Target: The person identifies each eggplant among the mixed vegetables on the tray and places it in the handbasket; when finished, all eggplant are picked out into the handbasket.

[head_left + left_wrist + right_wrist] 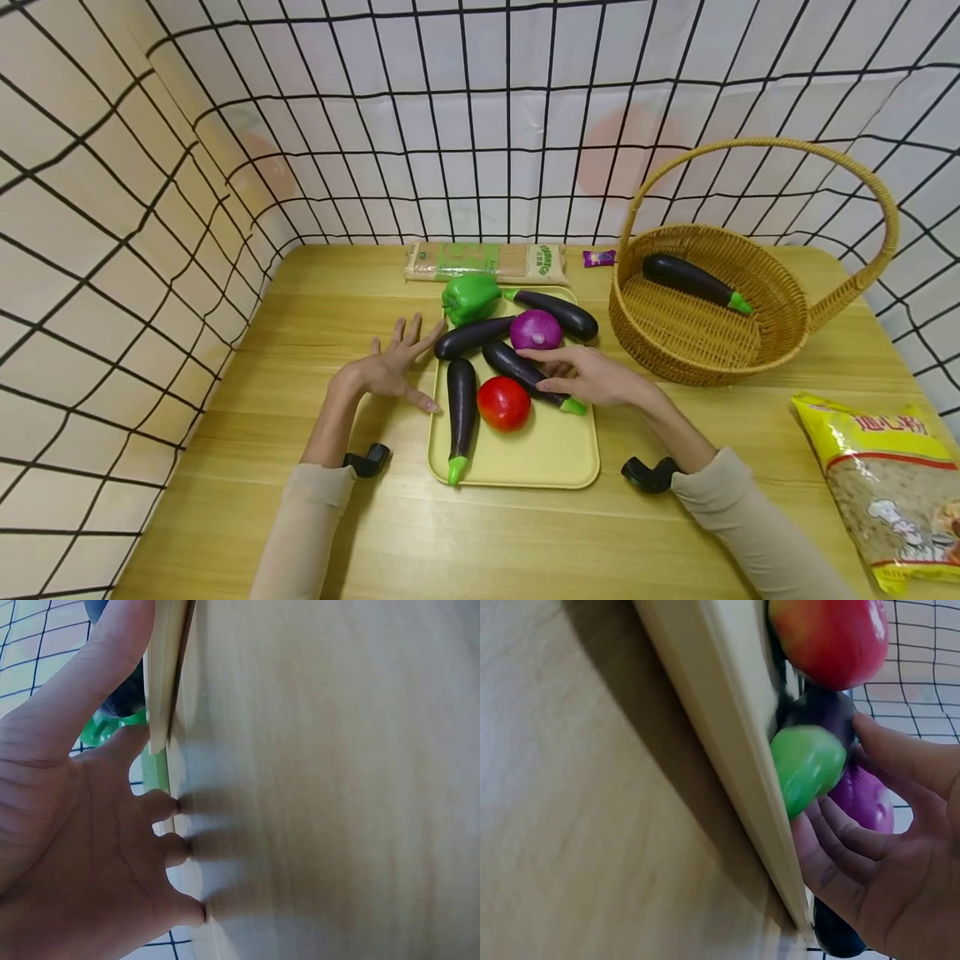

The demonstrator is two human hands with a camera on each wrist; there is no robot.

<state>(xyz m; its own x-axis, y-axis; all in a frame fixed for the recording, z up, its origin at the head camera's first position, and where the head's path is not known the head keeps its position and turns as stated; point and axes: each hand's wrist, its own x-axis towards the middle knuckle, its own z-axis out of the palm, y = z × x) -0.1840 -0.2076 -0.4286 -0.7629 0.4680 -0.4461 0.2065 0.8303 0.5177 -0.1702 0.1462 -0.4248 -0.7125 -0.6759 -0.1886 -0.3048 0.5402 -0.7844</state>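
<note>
My left hand (390, 369) rests beside the left edge of the yellow tray (540, 462), fingers spread and fingertips down at the wooden table. Its thumb (105, 660) lies near the tray rim. Over the tray, my right hand (588, 375) has its thumb and fingers around a dark purple eggplant (513, 362), close to its green cap (806, 765). Just beyond those fingers sits a purple onion (536, 330). Around them in the tray are a red tomato (504, 404), a green bell pepper (470, 298) and several more eggplants.
At the right stands a wicker basket (637, 333) with a tall handle and one eggplant (693, 282) inside. A noodle packet (483, 262) and a small purple wrapper (598, 258) lie behind the tray. A yellow bag (888, 483) is at far right. Black grid netting (465, 125) surrounds the table.
</note>
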